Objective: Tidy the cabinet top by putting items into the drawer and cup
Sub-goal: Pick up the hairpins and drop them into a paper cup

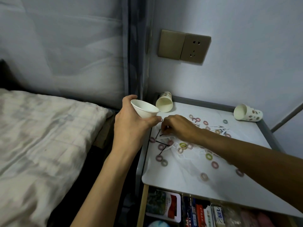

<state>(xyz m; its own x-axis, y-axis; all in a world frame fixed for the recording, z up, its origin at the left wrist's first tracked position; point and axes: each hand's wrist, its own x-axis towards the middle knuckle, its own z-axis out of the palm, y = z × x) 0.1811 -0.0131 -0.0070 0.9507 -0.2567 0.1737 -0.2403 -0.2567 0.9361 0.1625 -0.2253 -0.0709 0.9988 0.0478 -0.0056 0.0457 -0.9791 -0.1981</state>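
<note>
Centrally, the left hand (131, 122) grips a tilted white cup (144, 108) beside the worktop's (180, 174) left edge. The right hand (177, 126) pinches a black hairpin (161, 134) lying among hair ties (182, 145). The thin pin could slip from the fingertips and fall past the edge, missing the cup.

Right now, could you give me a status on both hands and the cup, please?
Left hand grips white cup, tilted. Right hand pinches black hairpin on cabinet top. Hair rings, two tipped cups scattered around; drawer open.

Cup (145, 110) tilted, hair ties (208, 156), pins (161, 143) scattered, drawer (142, 207) open
</note>
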